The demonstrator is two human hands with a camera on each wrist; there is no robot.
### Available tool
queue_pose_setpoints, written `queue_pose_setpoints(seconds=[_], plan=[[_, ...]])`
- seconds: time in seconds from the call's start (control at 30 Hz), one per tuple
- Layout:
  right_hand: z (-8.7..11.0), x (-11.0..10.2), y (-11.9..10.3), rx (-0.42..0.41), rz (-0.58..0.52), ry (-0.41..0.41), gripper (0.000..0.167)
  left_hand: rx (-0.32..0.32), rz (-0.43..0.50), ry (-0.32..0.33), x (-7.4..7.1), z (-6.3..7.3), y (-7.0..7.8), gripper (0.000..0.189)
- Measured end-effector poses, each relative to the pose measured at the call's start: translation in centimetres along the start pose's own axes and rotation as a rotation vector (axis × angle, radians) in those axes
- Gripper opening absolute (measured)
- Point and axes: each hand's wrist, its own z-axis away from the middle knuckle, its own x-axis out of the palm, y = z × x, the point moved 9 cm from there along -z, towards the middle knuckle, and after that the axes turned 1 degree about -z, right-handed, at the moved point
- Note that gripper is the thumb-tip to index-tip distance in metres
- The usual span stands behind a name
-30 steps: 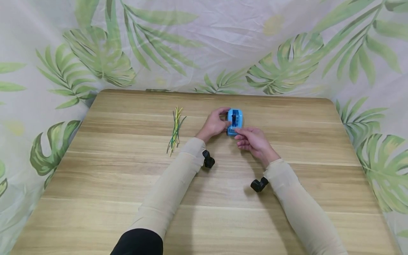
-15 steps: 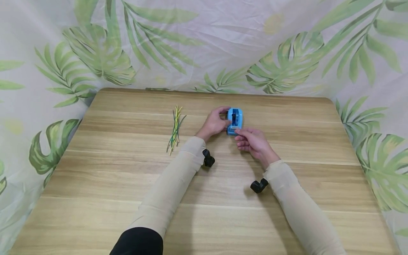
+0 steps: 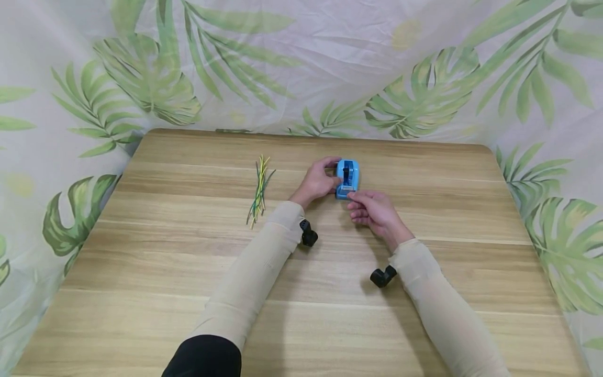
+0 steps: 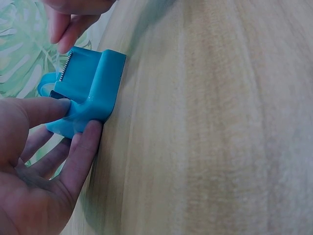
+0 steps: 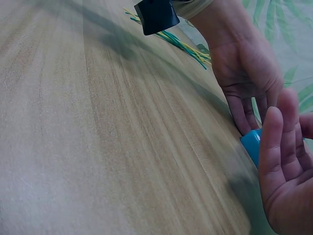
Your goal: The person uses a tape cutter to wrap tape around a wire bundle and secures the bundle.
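A blue tape dispenser (image 3: 353, 175) stands near the back of the table. My left hand (image 3: 316, 183) grips it from the left side, the thumb (image 4: 49, 108) on top near the roll well and the fingers along the side. At its front end my right hand (image 3: 377, 209) pinches with thumb and forefinger by the serrated cutter (image 4: 65, 66). A faint see-through strip of tape shows between the cutter and those fingers in the left wrist view. The right wrist view has the dispenser (image 5: 252, 144) mostly hidden behind the right fingers.
Left of the hands, a loose bundle of yellow and green twist-tie-like strips (image 3: 260, 193) lies on the wooden table (image 3: 188, 262). A leaf-patterned cloth (image 3: 330, 68) hangs behind the table's back edge. Small black cameras (image 3: 309, 234) are strapped at the wrists.
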Motion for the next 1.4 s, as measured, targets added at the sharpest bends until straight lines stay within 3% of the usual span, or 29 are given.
queue_pose_setpoints(seconds=[0.27,0.9,1.4], plan=[[0.11,0.0,0.2,0.003,-0.012,-0.006,0.023,0.002,0.001,0.005,-0.02,-0.04,0.07,0.061],[0.61,0.25,0.67,-0.007,0.003,-0.024,0.039,0.011,-0.021,0.013,-0.1,0.01,-0.05,0.059],[0.73,0.2,0.99,-0.019,0.001,-0.011,0.036,0.008,-0.015,0.012,-0.08,0.1,0.0,0.058]])
